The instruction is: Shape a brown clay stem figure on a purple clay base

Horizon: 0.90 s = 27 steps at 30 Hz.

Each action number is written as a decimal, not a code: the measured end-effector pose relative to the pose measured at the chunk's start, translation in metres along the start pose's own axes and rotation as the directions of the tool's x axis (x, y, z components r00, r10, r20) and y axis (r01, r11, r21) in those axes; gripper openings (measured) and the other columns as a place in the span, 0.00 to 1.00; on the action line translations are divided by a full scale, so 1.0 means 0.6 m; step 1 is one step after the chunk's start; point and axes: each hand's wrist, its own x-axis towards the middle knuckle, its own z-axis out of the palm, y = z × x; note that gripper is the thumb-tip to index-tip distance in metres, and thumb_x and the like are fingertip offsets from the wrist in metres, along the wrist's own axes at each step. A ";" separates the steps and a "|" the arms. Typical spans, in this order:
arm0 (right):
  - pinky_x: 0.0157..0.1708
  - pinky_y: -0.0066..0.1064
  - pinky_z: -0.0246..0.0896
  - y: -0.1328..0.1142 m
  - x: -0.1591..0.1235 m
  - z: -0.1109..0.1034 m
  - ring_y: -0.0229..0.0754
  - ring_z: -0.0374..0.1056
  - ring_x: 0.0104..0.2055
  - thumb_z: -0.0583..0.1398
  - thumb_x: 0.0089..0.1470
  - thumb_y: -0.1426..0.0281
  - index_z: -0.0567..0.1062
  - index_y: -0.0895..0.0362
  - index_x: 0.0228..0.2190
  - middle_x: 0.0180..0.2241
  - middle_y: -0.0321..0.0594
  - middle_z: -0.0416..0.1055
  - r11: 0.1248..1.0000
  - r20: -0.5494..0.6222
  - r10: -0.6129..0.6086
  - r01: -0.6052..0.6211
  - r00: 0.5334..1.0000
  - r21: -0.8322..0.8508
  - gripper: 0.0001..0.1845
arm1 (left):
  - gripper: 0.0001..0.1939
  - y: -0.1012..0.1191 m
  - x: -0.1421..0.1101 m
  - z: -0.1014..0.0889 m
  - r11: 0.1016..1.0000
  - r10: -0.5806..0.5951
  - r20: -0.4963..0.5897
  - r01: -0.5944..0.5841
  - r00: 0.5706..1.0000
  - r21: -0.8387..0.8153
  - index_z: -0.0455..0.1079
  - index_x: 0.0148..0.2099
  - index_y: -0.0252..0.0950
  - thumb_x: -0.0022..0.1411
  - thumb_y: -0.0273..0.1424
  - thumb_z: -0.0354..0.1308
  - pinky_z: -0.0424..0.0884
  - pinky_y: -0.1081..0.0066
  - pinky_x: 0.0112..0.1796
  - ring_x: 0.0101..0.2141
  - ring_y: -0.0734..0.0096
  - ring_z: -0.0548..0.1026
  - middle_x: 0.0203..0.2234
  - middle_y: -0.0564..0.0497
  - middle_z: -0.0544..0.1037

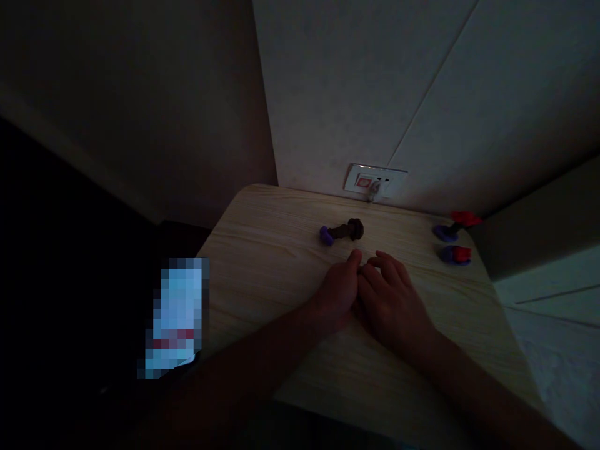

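My left hand (340,289) and my right hand (385,297) are pressed together low over the wooden table (253,250). Both have curled fingers, and whatever may be between them is hidden in the dim light. Just beyond my fingertips lies a small dumbbell-shaped piece (341,232), brown along its length with a purple end on the left; it looks like modelling clay. Toward the table's right edge stand two small figures with purple bases: one has a flat red top (465,218) on a dark stem, the other a red lump (462,254) resting on its base.
A wall socket (394,182) with a plug in it sits just above the table's back edge. At the left edge, a bright blurred-out screen (178,312) is close to my left forearm. Walls border the back, and a pale panel (553,281) stands at the right.
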 end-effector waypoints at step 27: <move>0.56 0.50 0.70 0.020 -0.017 -0.008 0.52 0.74 0.51 0.65 0.59 0.73 0.76 0.60 0.47 0.45 0.51 0.80 0.978 -0.227 0.024 0.024 0.974 0.206 0.14 | 0.23 0.026 0.004 -0.009 0.842 -0.212 0.287 0.324 0.934 -0.431 0.66 0.29 0.32 0.76 0.36 0.45 0.52 0.83 0.15 0.15 0.85 0.60 0.19 0.57 0.62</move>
